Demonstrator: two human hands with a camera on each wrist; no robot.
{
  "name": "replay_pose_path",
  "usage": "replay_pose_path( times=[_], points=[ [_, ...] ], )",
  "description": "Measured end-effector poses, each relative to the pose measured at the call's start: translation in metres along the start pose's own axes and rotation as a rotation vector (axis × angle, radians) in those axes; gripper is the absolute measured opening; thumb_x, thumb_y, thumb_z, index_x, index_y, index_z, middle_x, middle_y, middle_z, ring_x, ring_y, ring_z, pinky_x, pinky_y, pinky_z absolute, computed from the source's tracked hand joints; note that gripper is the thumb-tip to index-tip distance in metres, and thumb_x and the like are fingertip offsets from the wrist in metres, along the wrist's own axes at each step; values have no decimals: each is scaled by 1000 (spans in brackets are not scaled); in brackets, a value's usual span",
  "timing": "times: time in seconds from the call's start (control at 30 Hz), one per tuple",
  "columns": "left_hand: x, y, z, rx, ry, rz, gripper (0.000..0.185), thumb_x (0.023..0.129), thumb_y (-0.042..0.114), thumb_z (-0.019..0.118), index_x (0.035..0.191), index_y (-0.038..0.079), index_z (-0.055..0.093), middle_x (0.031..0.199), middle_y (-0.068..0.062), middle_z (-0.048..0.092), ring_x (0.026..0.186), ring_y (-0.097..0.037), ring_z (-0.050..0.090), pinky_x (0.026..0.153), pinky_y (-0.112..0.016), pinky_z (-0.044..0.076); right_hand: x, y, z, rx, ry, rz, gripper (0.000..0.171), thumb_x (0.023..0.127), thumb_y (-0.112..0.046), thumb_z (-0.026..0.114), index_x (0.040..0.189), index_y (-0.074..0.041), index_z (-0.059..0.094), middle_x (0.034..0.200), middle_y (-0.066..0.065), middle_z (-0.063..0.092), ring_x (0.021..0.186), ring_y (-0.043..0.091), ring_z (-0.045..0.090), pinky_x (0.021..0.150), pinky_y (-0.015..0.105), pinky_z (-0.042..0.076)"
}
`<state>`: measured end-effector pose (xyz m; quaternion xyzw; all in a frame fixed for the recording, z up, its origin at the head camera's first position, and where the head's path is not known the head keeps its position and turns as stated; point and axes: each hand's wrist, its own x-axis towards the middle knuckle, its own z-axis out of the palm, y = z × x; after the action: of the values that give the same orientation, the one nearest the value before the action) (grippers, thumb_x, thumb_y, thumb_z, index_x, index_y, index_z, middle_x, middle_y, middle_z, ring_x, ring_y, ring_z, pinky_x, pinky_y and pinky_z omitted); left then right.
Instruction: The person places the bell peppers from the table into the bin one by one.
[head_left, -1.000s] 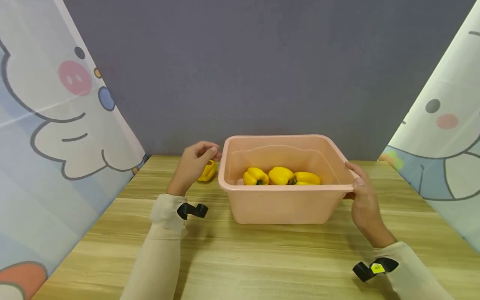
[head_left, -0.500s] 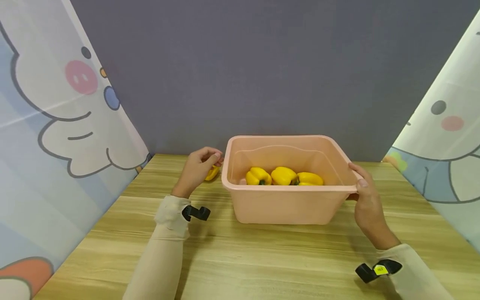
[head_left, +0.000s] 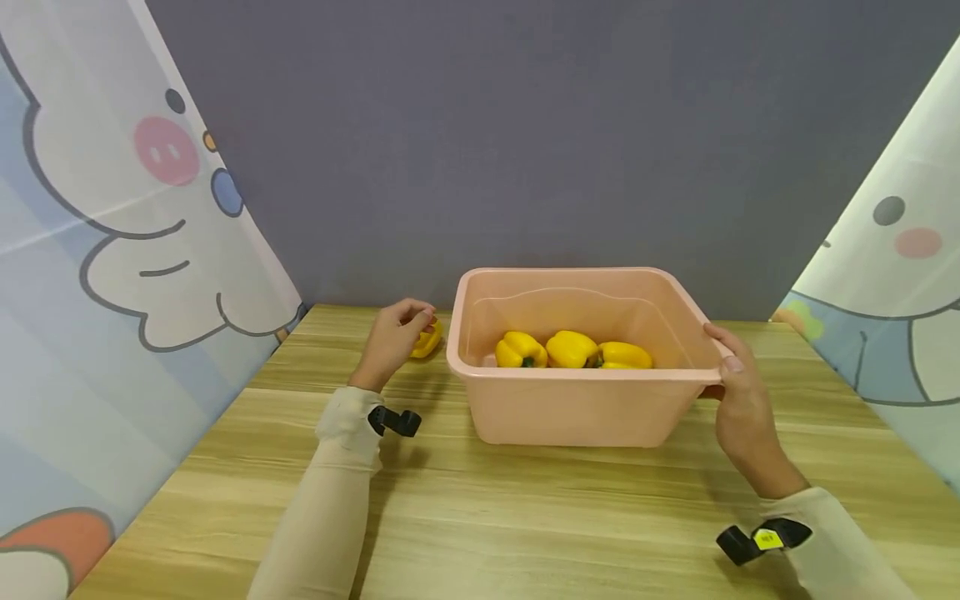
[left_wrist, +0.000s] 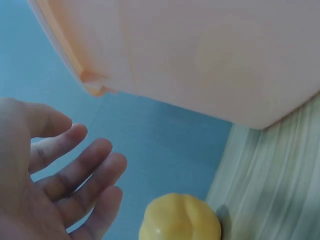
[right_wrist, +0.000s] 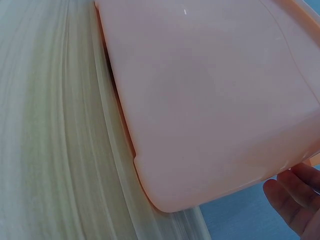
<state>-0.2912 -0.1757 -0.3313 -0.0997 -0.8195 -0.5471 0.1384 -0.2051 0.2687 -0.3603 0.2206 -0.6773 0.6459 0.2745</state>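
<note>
A pink plastic tub (head_left: 570,408) stands on the table, with yellow bell peppers (head_left: 572,349) lying inside it. Another yellow bell pepper (head_left: 427,340) rests on the table left of the tub, partly behind my left hand (head_left: 392,342) in the head view. The left wrist view has this hand (left_wrist: 75,185) with loosely bent fingers, apart from both the pepper (left_wrist: 180,220) and the tub's side (left_wrist: 200,55). My right hand (head_left: 746,417) grips the tub's right rim, thumb on top and fingers (right_wrist: 295,192) under it.
The wood-grain table (head_left: 480,525) runs back to a dark grey panel (head_left: 525,142). Cartoon-printed curtains (head_left: 112,275) hang at both sides. A black camera (head_left: 395,421) sits on each wrist.
My left hand has lowered slightly and drawn back from the tub's left rim, beside the loose pepper. My right hand keeps its grip on the tub. The head view has shifted a little.
</note>
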Motion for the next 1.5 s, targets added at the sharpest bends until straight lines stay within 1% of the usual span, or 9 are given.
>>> replay_pose_path(
  times=[0.13, 0.27, 0.4, 0.53, 0.83, 1.0, 1.13, 1.33, 1.5],
  points=[
    [0, -3, -2, 78, 21, -33, 28, 103, 26, 58, 116, 5, 69, 106, -14, 67, 97, -32, 61, 78, -39, 48, 0, 0, -1, -6, -5, -7, 45, 108, -16, 30, 148, -2, 46, 134, 5, 48, 87, 10, 55, 68, 15, 49],
    [1, -8, -3, 155, 10, -25, 28, 102, 23, 60, 119, 3, 68, 111, -14, 67, 104, -29, 59, 90, -43, 48, 0, 1, -1, -32, 1, -2, 45, 108, -18, 31, 148, -3, 46, 134, 4, 48, 86, 10, 55, 67, 15, 49],
    [2, -16, -3, 231, -13, 0, 27, 99, 17, 63, 120, 1, 68, 120, -17, 65, 118, -33, 56, 103, -49, 42, -1, 2, -2, -14, -4, -6, 45, 107, -16, 31, 148, -4, 47, 131, 4, 49, 84, 10, 55, 67, 16, 48],
    [3, -24, -1, 290, -14, 22, 27, 95, 16, 67, 119, 2, 68, 127, -21, 60, 123, -38, 52, 105, -52, 39, -1, 2, -3, 15, -15, -26, 45, 106, -14, 31, 147, -4, 48, 129, 5, 49, 83, 9, 54, 66, 16, 47],
    [3, -33, 3, 295, 32, -4, 36, 93, 12, 70, 126, -1, 65, 136, -27, 51, 130, -43, 40, 109, -56, 31, -2, 2, -4, -27, -11, -28, 45, 107, -15, 30, 148, -3, 47, 129, 5, 51, 82, 9, 55, 66, 15, 48],
    [5, -41, 6, 302, 74, -24, 46, 91, 12, 70, 136, 2, 60, 142, -28, 42, 132, -45, 32, 108, -58, 31, -2, 2, -3, -27, -8, -27, 45, 108, -15, 30, 148, -2, 47, 131, 5, 50, 84, 9, 55, 66, 15, 49],
    [5, -44, 7, 311, 102, -27, 50, 90, 11, 70, 138, 3, 58, 145, -27, 38, 134, -45, 28, 107, -60, 31, -3, 2, -3, -32, -14, -28, 45, 108, -15, 29, 148, -2, 46, 132, 6, 50, 86, 10, 55, 67, 15, 49],
    [7, -47, 7, 343, 54, -46, 58, 91, 13, 70, 146, 8, 53, 155, -30, 24, 141, -48, 17, 110, -62, 26, -3, 4, -4, 2, -26, -41, 45, 108, -15, 29, 148, -2, 45, 133, 6, 48, 87, 10, 55, 68, 16, 48],
    [8, -51, 6, 375, 12, -67, 62, 92, 14, 69, 150, 10, 47, 159, -29, 16, 142, -51, 16, 111, -62, 27, -2, 6, -3, 40, -29, -48, 45, 108, -15, 30, 148, -2, 46, 133, 6, 48, 86, 10, 55, 67, 16, 48]
  ],
)
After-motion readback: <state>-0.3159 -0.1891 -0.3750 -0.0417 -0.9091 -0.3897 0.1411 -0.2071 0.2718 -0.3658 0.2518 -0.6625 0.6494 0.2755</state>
